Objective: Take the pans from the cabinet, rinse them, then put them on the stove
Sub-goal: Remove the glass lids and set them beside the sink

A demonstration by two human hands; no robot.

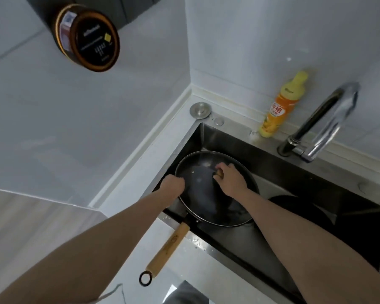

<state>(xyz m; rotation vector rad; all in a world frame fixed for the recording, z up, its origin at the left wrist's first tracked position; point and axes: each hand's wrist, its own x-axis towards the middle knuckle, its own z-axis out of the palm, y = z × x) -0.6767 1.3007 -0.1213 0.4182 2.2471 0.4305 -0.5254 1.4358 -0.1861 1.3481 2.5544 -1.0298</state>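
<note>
Pan (206,207) in sink (316,194); left grip (172,186) apparently holds its rim.

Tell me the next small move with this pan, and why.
Probably lift the lid off and set it aside. The right hand grips its knob, the left hand steadies the rim, and the pan sits covered in the sink, so water cannot reach inside.
</note>
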